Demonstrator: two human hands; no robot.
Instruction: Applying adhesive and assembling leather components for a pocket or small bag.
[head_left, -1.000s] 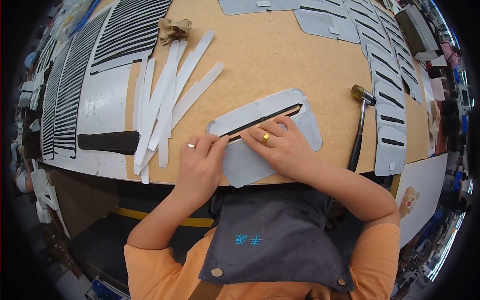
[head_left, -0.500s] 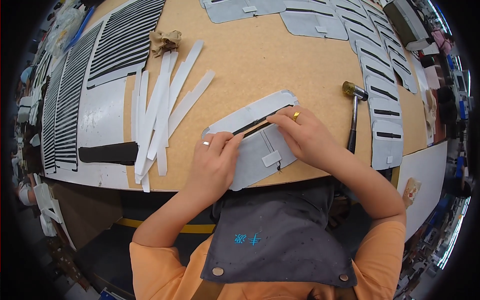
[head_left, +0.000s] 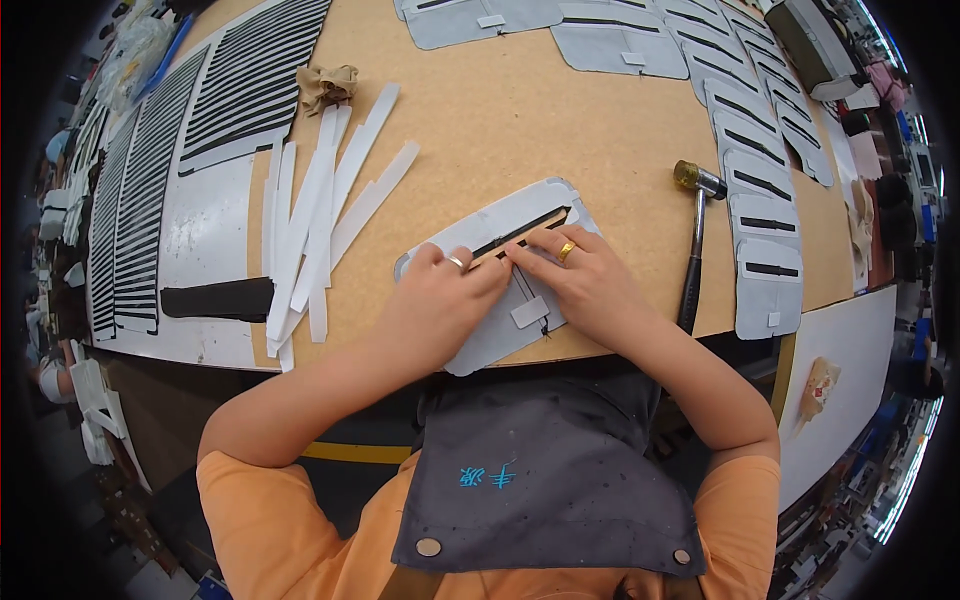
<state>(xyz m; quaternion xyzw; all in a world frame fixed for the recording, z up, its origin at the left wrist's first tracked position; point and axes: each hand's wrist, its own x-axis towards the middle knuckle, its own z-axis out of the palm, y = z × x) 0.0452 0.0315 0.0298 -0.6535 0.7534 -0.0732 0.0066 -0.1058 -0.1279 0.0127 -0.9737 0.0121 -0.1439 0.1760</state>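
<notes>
A light grey fabric or leather panel [head_left: 480, 338] lies tilted on the table in front of me, a long slot with black edging [head_left: 508, 234] running across it. Tan shows through the slot. My left hand [head_left: 445, 297] is closed, its fingertips pinching the black strip along the slot's near edge. Close beside it, my right hand [head_left: 585, 278] pinches the same strip, index and thumb almost touching the left fingertips. Both sets of fingers hide most of that strip. Below the slot, a small white tab [head_left: 528, 312] hangs from thin lines on the panel.
A hammer [head_left: 694, 240] lies to the right, beside rows of similar grey panels [head_left: 766, 310]. White strips [head_left: 325, 215], a crumpled brown wad [head_left: 327, 88] and a folded black piece [head_left: 217, 299] are at left, near sheets of black strips [head_left: 250, 70]. The table's front edge runs just below my hands.
Both hands have slid toward each other along the slot, from its two ends to its middle. More of the slot's far edge and right end shows now.
</notes>
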